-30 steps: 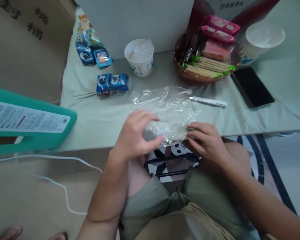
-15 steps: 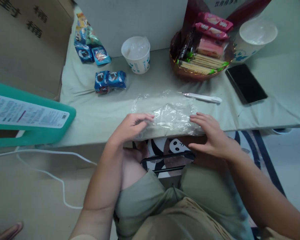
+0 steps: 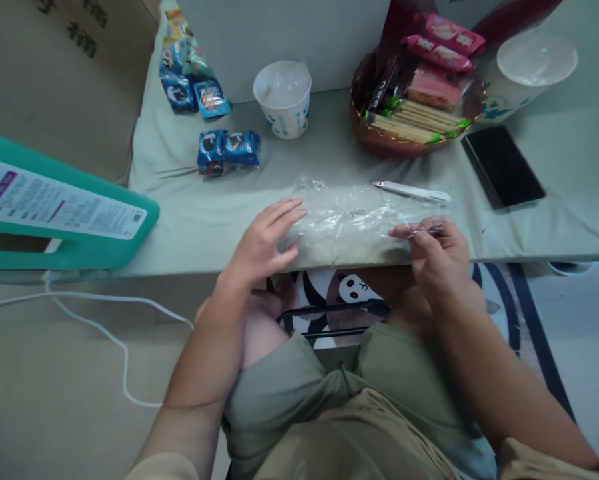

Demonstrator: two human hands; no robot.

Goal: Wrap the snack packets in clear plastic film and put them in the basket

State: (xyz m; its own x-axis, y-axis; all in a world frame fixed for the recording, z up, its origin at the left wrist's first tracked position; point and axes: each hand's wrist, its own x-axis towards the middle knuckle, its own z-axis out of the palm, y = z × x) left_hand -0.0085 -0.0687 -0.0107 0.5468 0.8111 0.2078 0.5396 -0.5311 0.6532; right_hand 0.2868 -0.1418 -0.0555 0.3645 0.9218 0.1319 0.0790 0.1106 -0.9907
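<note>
A thin, clear plastic bag [image 3: 344, 217] lies crumpled along the front of the cloth-covered table. My right hand [image 3: 436, 257] pinches its right end between thumb and fingers. At the bag's left edge, my left hand [image 3: 269, 240] rests with its fingers apart, gripping nothing. Just behind the bag lies a white craft knife [image 3: 414, 192], its tip pointing left. Two blue snack packets [image 3: 229, 150] sit farther back on the left, with the thin metal prongs of what looks like tweezers [image 3: 179, 172] poking out beside them.
Behind stand a paper cup [image 3: 284, 110], a brown bowl [image 3: 404, 143] of wrapped snacks and a larger paper bucket [image 3: 534, 73]. A black phone [image 3: 504, 167] lies right. More packets [image 3: 179, 93] line the back left. A green container [image 3: 104, 240] stands at the left edge; a white cable [image 3: 124, 300] hangs below.
My right hand has closed on the bag's right end and moved slightly right, stretching the bag out. My left hand has lifted a little with fingers more spread. The view has shifted slightly.
</note>
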